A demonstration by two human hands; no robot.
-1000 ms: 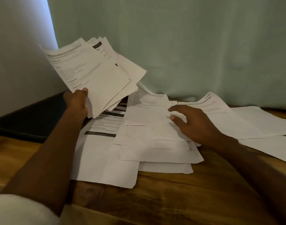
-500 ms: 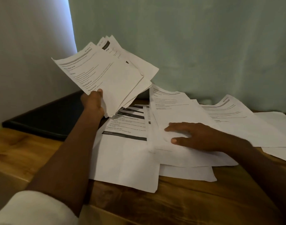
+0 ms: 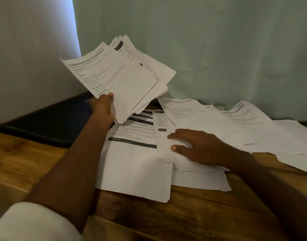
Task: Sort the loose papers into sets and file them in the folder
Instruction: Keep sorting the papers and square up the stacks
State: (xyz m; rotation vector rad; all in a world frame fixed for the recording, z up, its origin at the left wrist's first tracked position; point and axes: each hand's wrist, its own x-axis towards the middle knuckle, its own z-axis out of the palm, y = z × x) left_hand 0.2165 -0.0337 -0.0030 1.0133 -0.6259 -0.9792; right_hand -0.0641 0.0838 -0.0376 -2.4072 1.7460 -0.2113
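Head view: sheaf [image 3: 121,79] in left hand [image 3: 102,108], long axis up-right.

white papers [image 3: 135,173], black folder [image 3: 50,122], brown table [image 3: 192,214]

Papers spread before me, a sheaf raised at my left.
My left hand [image 3: 104,108] holds the sheaf [image 3: 121,79] above the table [image 3: 27,164]; the folder [image 3: 50,122] lies left of the loose papers [image 3: 137,167], my right hand [image 3: 199,148] resting on them.
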